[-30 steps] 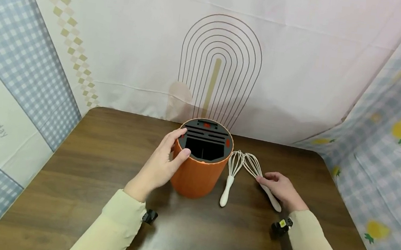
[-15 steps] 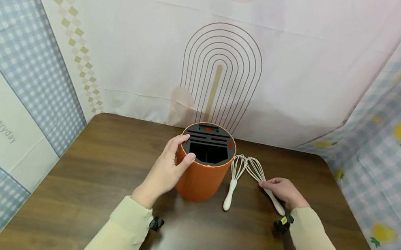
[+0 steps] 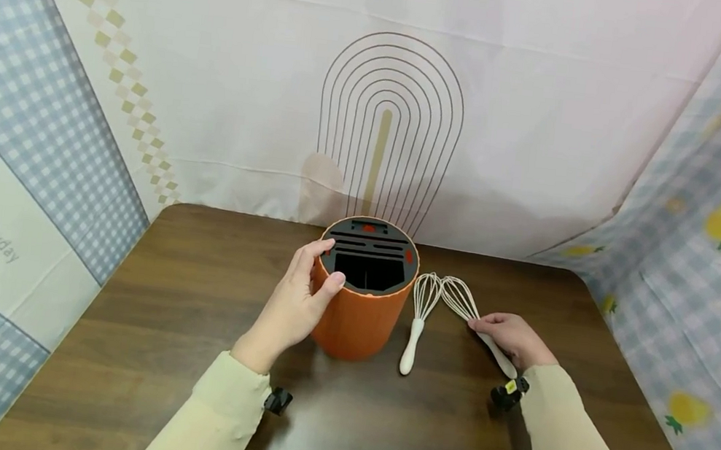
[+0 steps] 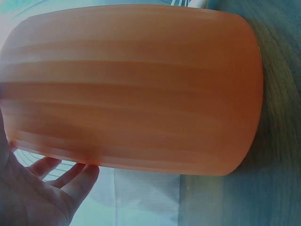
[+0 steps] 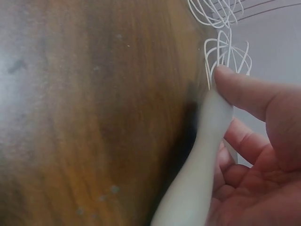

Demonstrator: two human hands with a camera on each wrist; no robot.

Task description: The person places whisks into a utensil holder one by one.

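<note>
An orange, round utensil holder (image 3: 350, 323) with a dark slotted top stands upright on the table. My left hand (image 3: 289, 305) holds its left side near the rim, thumb in front and fingers around the back; in the left wrist view the holder's ribbed wall fills most of the picture. To the right are two white whisks. My right hand (image 3: 514, 336) pinches the right whisk (image 5: 193, 174) where handle meets wires, thumb on top. Its handle casts a dark shadow alongside. The other whisk (image 3: 410, 344) lies between it and the holder, their wire heads meeting.
The dark wooden table (image 3: 162, 292) runs back to a white patterned cloth (image 3: 249, 96). Checked cloth (image 3: 686, 325) hangs along the right side, and more hangs at the left. Both wrists carry small black cameras.
My right fingers have drawn together on the right whisk's neck, and its handle end has shifted slightly right. My left hand keeps its hold on the utensil holder. The head view sways a little.
</note>
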